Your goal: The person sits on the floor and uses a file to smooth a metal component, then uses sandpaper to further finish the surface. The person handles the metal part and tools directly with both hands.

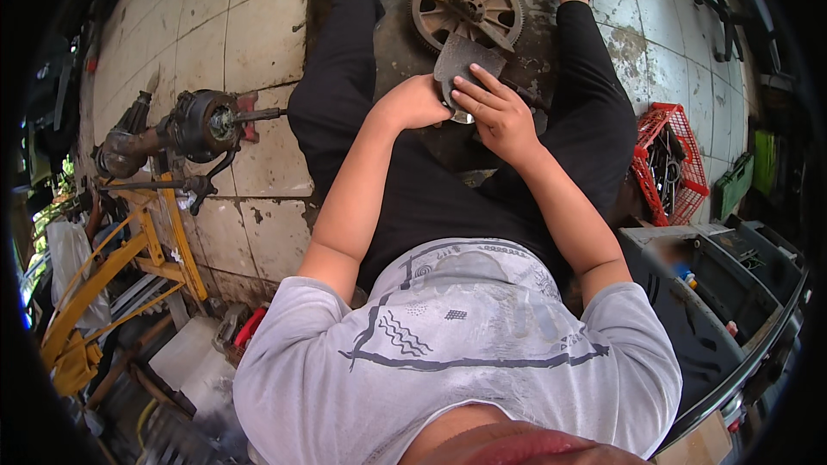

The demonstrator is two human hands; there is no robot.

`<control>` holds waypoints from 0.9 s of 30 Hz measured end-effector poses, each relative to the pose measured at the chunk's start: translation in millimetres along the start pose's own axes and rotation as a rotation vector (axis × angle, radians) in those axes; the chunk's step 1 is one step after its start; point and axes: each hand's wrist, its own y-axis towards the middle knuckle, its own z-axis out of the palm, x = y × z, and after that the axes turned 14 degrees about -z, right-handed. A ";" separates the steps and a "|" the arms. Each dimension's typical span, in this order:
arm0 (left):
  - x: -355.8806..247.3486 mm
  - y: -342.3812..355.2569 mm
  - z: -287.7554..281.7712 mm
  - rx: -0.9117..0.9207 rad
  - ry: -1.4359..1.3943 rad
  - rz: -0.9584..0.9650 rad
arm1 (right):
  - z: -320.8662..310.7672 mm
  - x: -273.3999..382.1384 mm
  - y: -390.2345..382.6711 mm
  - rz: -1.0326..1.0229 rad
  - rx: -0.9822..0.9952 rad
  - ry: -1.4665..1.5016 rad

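Note:
Between my spread legs I hold a dark grey, rough-looking flat piece (469,58), like a sheet or thin plate; its exact kind cannot be told. My left hand (415,103) is closed at its lower left edge, the fingertips mostly hidden. My right hand (498,114) lies over its right side with the fingers stretched and apart; the thumb is hidden. A small shiny edge (463,118) shows below the piece, between the hands. Just beyond, a large rusty toothed wheel (466,7) with spokes lies on the floor, a bar-like part across its hub.
To the left, a greasy axle assembly (205,125) rests near a yellow metal frame (177,245). A red plastic basket (689,155) of tools stands by my right leg. Behind it is a dark grey open bin (689,310). Stained tiles (263,43) cover the floor.

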 end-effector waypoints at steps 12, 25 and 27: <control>-4.9 -1.1 1.5 -0.041 0.004 -0.044 | -2.8 -4.9 2.4 -0.013 -0.005 -0.030; -15.3 -10.1 -6.2 0.047 -0.018 -0.122 | -0.2 -0.9 -0.7 0.008 0.012 0.024; -6.5 -1.8 1.0 -0.028 0.045 -0.062 | 2.1 -12.7 0.1 0.088 -0.042 -0.043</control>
